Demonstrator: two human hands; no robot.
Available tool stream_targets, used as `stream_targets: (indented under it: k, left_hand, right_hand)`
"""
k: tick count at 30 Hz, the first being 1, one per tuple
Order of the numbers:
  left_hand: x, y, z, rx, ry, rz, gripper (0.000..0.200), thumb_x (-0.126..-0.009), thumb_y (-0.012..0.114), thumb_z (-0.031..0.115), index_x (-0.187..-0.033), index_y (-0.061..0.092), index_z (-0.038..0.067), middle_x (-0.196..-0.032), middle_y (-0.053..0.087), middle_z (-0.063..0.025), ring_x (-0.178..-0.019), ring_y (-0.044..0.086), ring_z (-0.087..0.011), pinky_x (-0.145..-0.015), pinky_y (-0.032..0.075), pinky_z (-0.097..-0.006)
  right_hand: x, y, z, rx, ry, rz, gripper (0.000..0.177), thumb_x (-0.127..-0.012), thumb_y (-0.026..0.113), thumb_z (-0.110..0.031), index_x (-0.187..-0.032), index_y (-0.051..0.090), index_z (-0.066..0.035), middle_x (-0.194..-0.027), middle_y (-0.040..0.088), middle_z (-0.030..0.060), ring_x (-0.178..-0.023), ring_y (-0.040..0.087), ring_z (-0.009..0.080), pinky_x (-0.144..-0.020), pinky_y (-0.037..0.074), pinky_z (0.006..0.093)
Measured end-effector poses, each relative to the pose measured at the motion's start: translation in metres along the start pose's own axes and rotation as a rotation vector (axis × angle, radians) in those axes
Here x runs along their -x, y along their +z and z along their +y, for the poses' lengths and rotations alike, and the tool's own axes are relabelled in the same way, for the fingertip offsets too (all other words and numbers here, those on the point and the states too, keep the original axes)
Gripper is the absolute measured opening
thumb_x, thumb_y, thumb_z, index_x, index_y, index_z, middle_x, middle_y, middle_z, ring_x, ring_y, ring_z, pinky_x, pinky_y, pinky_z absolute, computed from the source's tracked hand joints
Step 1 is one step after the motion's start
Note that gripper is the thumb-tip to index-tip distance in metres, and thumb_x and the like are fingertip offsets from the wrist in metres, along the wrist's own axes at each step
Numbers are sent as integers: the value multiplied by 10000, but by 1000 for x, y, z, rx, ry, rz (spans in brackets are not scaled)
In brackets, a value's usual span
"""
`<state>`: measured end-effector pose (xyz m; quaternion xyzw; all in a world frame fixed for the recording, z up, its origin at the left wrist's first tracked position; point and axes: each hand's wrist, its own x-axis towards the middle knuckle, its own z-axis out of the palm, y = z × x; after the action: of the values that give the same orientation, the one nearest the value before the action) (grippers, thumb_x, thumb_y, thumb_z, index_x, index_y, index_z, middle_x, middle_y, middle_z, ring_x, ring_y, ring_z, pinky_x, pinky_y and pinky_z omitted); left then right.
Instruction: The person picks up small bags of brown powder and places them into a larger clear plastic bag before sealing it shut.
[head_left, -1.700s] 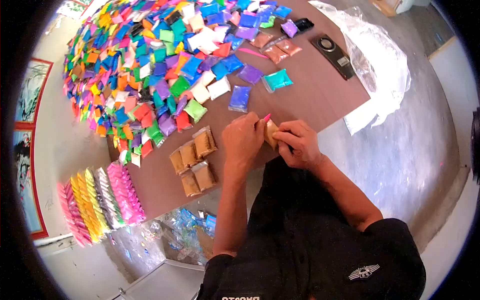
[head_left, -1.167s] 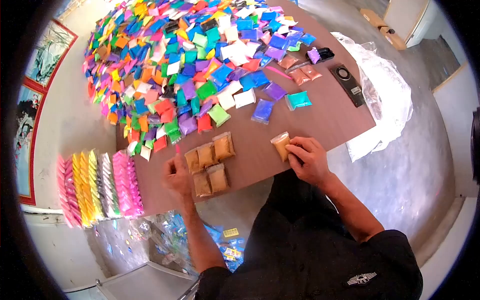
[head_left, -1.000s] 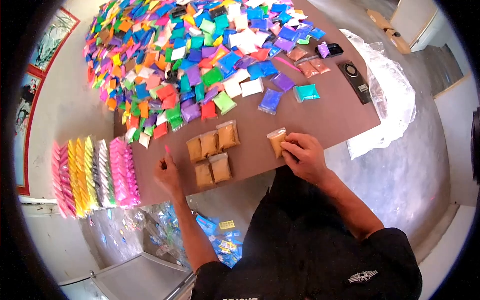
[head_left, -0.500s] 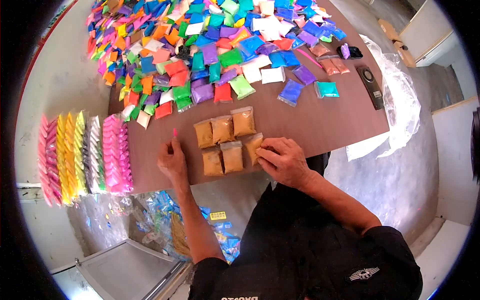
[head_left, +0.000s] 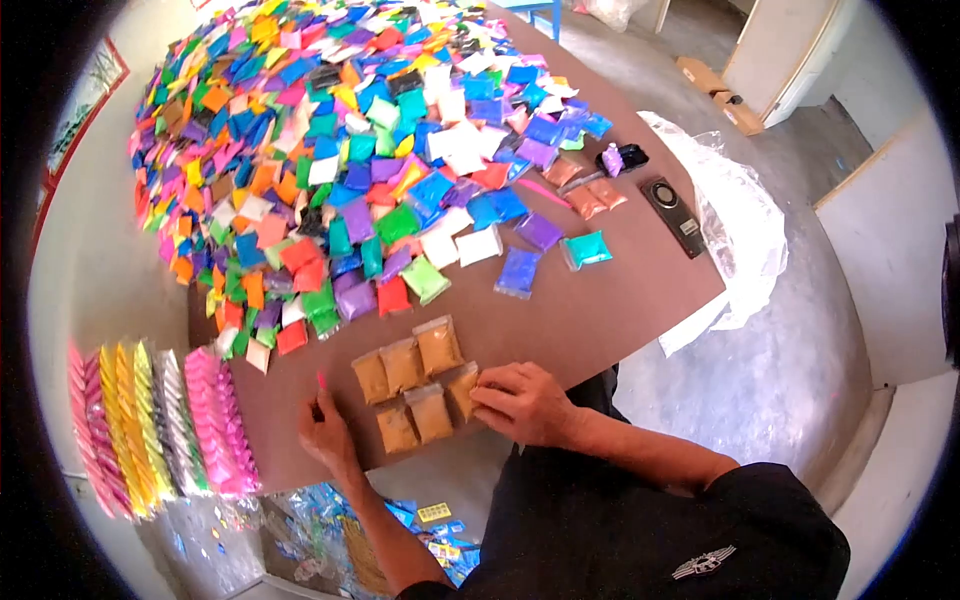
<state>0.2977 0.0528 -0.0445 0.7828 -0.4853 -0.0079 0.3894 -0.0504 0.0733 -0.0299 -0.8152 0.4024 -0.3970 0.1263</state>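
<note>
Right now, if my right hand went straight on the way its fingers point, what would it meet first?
The brown packet touching the fingertips of your right hand; beyond it, probably the neighbouring brown packet.

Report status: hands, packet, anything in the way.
Left hand pinches pink stick. Right hand on brown packet, beside five others; grip unclear. Coloured pile lies beyond, apart.

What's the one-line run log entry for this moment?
left hand: pinches pink stick | right hand: fingers on brown packet, beside five other brown packets | table: coloured packet heap behind
</note>
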Motion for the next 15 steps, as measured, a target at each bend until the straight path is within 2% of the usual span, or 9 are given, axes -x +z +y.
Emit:
stream_targets:
  k: [1,4,8,13,15]
  left_hand:
    - [1,1,-1,37,0,11,233,-1024,742,209,-961,749,-15,-762,712,-149,-669,634,-217,-646,519,-411]
    - [1,2,2,110,46,14,235,-1030,732,195,-939,728,-22,-761,700,-143,-665,619,-211,-637,511,-395]
    - [0,3,-1,54,37,35,235,-1033,730,192,-940,714,-23,-752,687,-138,-659,603,-200,-629,505,-398]
    - [-1,4,-4,7,-2,29,242,-1033,732,188,-924,695,-24,-730,652,-126,-647,571,-188,-617,495,-397]
    - [-2,5,-3,21,57,44,261,-1035,735,184,-888,677,-23,-703,619,-106,-639,549,-180,-606,485,-391]
  right_hand:
    - [-1,-2,1,-53,-16,21,216,-876,828,-177,-1061,740,-108,-1131,707,83,-981,718,285,-805,569,430]
    - [-8,-16,9,-99,31,25,191,-886,813,-158,-1052,741,-95,-1103,717,107,-970,729,315,-809,593,450]
    - [-35,-52,50,-89,124,74,174,-898,796,-147,-1047,742,-75,-1071,731,131,-945,735,345,-826,609,464]
    - [-93,-98,107,100,274,127,204,-929,766,-160,-1114,766,-74,-1100,751,139,-965,738,353,-836,598,472]
    - [-117,-101,137,143,219,126,203,-937,754,-156,-1123,770,-76,-1116,751,132,-985,735,352,-859,592,474]
